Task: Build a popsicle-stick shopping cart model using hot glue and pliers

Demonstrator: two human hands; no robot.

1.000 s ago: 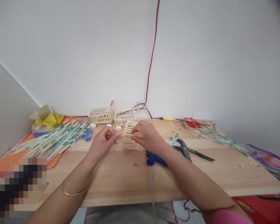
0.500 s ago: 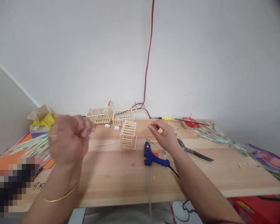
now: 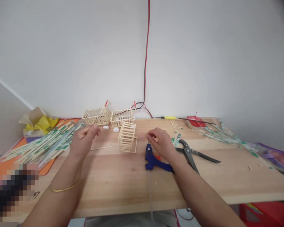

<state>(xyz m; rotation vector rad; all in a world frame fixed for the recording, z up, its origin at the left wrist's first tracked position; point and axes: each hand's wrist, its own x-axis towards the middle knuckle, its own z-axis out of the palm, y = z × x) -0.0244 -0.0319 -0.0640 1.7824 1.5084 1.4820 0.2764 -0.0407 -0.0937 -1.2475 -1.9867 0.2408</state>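
Note:
My left hand (image 3: 84, 142) is closed and raised over the left part of the table, beside the wrapped chopsticks. What its fingers hold, if anything, I cannot make out. My right hand (image 3: 160, 142) is pinched just above the blue glue gun (image 3: 153, 160); anything between the fingertips is too small to see. The glue gun lies on its side, a clear glue stick (image 3: 150, 192) trailing from its rear. Between my hands stands a small slatted frame of wooden sticks (image 3: 127, 137). A single thin stick (image 3: 103, 147) lies to its left.
Two stick carts (image 3: 97, 116) and two white caps (image 3: 115, 130) stand near the wall. Black-handled pliers (image 3: 191, 153) lie right of the glue gun. Wrapped chopsticks (image 3: 44, 142) cover the left; wrappers (image 3: 234, 140), a yellow-handled tool (image 3: 169, 118) and a red container (image 3: 196, 122) lie at right.
My left hand has moved lower and slightly right, uncovering more chopsticks. My right hand has dropped slightly toward the glue gun's tip. The view has shifted a little.

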